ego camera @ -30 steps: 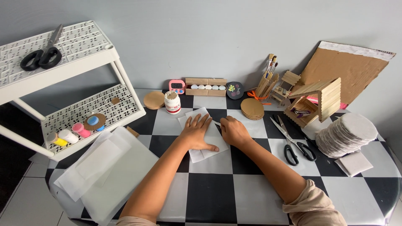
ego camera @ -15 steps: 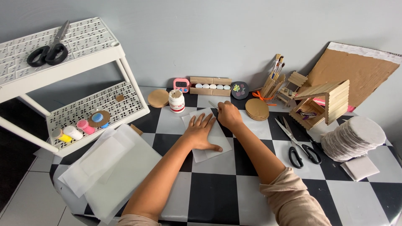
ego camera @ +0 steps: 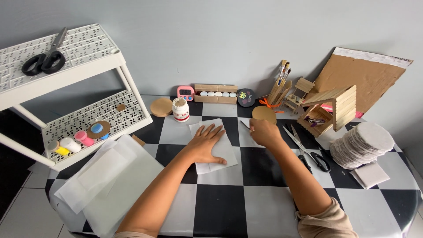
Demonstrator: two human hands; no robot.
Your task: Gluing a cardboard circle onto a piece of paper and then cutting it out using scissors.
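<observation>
- Nearest me, a loose stack of translucent paper sheets point(ego camera: 110, 180) hangs over the near-left edge of the checkered table point(ego camera: 264, 207).
- The left hand point(ego camera: 207, 143) lies flat, fingers spread, pressing down a small white sheet of paper point(ego camera: 220, 152); it grips nothing, it only pins the sheet.
- That sheet sits near the middle of the table, slightly skewed to the squares, with a faint fold line across its near end; it looks uncut and unmarked, so the work on it seems barely begun.
- The right hand point(ego camera: 264, 132) is curled just beyond the sheet's far right corner, touching a round cardboard disc point(ego camera: 264, 114); a thin dark tip shows by its fingers, but I cannot tell whether it grasps a tool.
- To the right lie black-handled scissors point(ego camera: 308, 150), untouched, and a stack of white discs point(ego camera: 363, 143).
- Farther back stand a white glue bottle point(ego camera: 180, 110), a brush holder point(ego camera: 280, 88) and a craft-stick house point(ego camera: 332, 110).
</observation>
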